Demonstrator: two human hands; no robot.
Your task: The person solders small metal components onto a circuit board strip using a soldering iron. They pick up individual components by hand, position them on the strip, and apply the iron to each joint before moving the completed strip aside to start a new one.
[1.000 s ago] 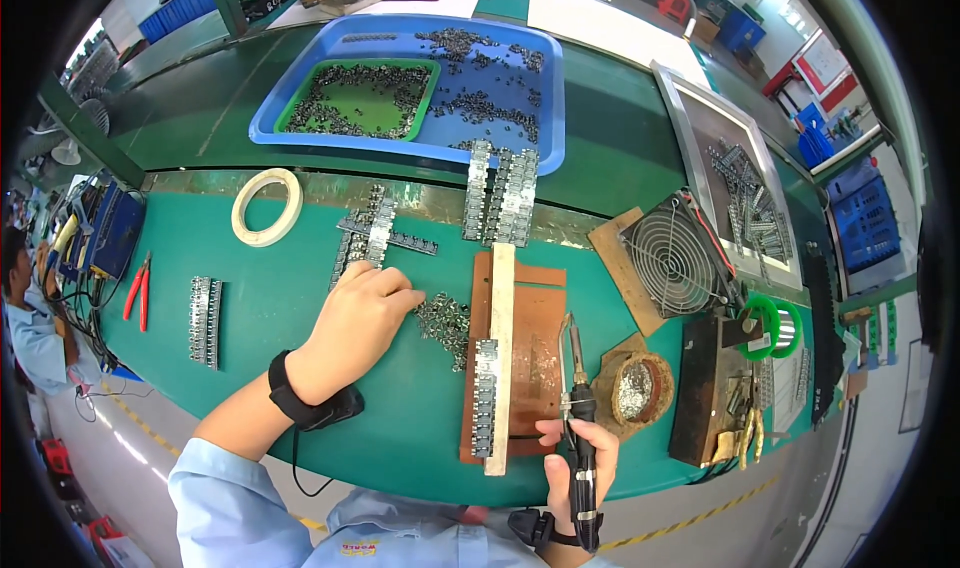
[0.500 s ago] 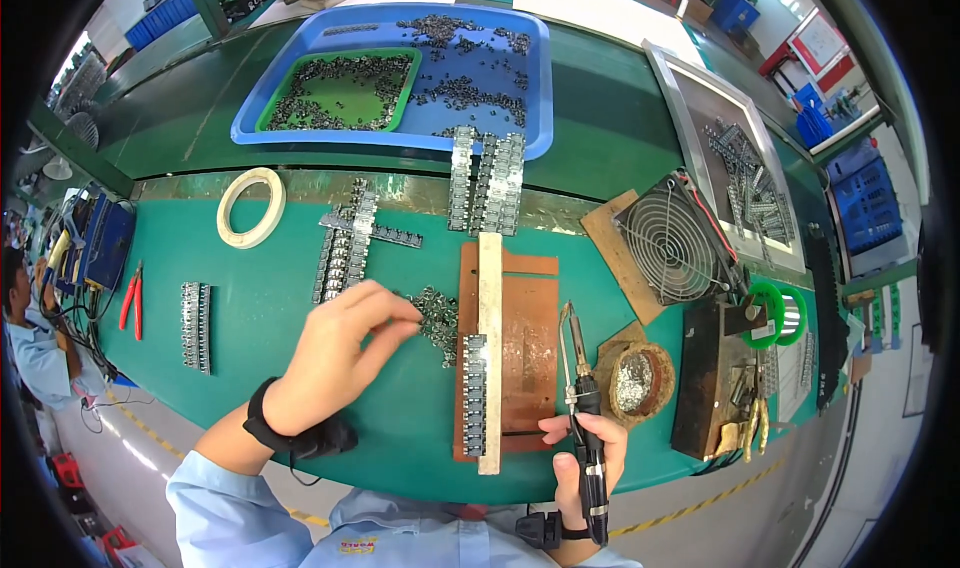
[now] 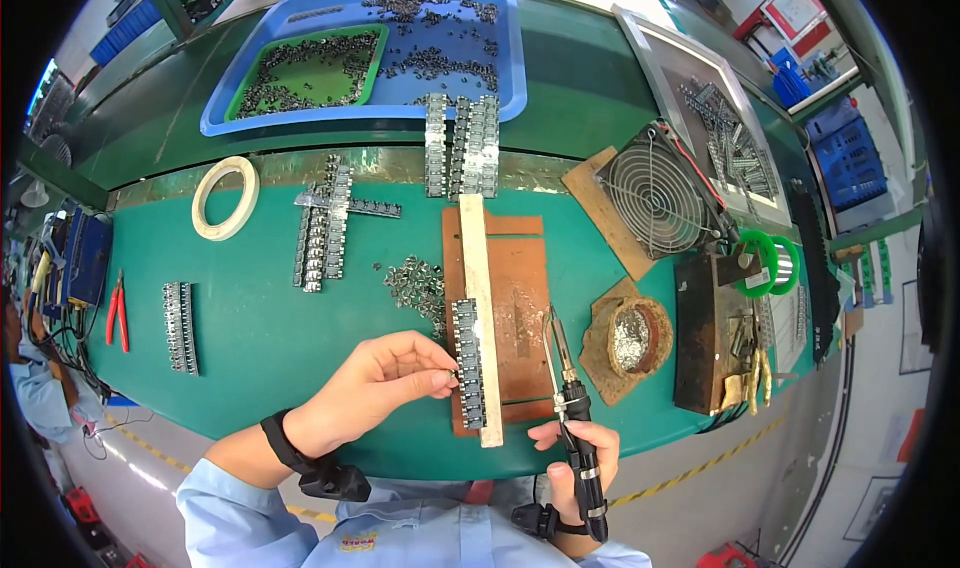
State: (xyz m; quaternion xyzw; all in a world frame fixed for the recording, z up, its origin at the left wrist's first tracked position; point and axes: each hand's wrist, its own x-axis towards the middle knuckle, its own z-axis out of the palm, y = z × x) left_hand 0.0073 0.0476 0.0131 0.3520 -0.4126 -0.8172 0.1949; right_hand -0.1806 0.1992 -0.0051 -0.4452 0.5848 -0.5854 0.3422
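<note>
My left hand (image 3: 395,383) is closed in a pinch at the left edge of a strip of small circuit boards (image 3: 467,363). A tiny metal part (image 3: 453,373) shows at its fingertips, mostly hidden by them. The strip lies on a brown board (image 3: 520,313), along the left side of a pale bar (image 3: 478,318). A loose pile of tiny metal parts (image 3: 415,286) lies left of that board. In my right hand (image 3: 590,458) is a black soldering iron (image 3: 577,408), its tip pointing up and away over the board's right edge, with a thin metal guide alongside.
Behind stands a blue tray (image 3: 512,78) holding a green tray (image 3: 375,63) and many small parts. Board strips (image 3: 325,233) lie left of centre. To the right are a fan (image 3: 655,193), a round tin (image 3: 640,338) and a solder spool (image 3: 765,263). Red pliers (image 3: 118,313) lie far left.
My left hand has moved from the pile of metal parts toward me and right, to the board strip. My right hand keeps hold of the soldering iron. The whole view has shifted slightly.
</note>
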